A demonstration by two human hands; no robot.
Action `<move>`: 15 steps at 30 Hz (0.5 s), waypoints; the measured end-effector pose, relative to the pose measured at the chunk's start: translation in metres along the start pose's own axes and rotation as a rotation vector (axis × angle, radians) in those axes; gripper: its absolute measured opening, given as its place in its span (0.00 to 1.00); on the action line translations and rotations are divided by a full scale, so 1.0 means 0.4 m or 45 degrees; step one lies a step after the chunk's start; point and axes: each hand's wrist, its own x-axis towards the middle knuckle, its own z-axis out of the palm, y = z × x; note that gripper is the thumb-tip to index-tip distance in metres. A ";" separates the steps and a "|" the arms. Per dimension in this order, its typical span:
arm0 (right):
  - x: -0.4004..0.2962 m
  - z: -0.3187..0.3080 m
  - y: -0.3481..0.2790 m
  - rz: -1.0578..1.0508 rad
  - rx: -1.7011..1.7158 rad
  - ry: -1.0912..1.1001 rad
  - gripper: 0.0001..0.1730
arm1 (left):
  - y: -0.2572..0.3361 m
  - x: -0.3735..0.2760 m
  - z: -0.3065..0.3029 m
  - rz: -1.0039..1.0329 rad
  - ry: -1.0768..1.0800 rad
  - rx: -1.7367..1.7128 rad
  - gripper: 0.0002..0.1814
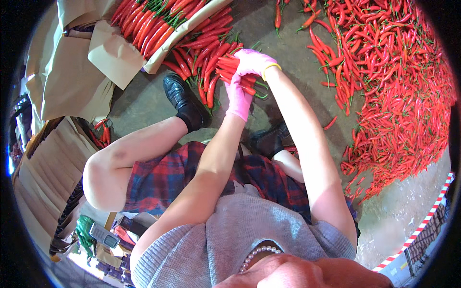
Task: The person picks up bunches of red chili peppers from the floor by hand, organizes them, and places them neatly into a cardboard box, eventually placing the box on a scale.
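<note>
My left hand, in a pink glove, grips a bunch of red chillies from below. The matching glove on my right hand has a yellow cuff, and its fingers close on the bunch from above. Green stems stick out to the right below my right hand, and the red tips point left. Just left of the bunch, more red chillies lie side by side on the concrete floor. Beyond them, neat rows of chillies fill a container lined with brown paper.
A large heap of loose chillies spreads over the floor on the right. Brown paper sheets and a paper-lined basket stand at left. My black shoes flank the work area. A grey phone is at lower left.
</note>
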 end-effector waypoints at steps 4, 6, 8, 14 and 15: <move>0.008 -0.015 0.007 0.242 -0.230 -0.142 0.28 | -0.024 0.002 -0.013 -0.038 0.012 0.023 0.20; 0.026 0.030 0.204 0.284 0.395 -0.229 0.29 | -0.069 -0.007 0.027 -0.034 -0.057 0.042 0.21; 0.043 0.110 0.159 0.198 1.116 -0.183 0.35 | 0.038 0.008 -0.043 0.095 -0.072 0.178 0.24; -0.185 0.171 0.259 0.174 1.751 -0.094 0.38 | 0.039 -0.075 0.002 -0.329 -0.223 0.619 0.26; -0.239 0.174 0.249 0.177 1.789 -0.211 0.38 | 0.052 -0.135 0.006 -0.328 -0.209 0.759 0.26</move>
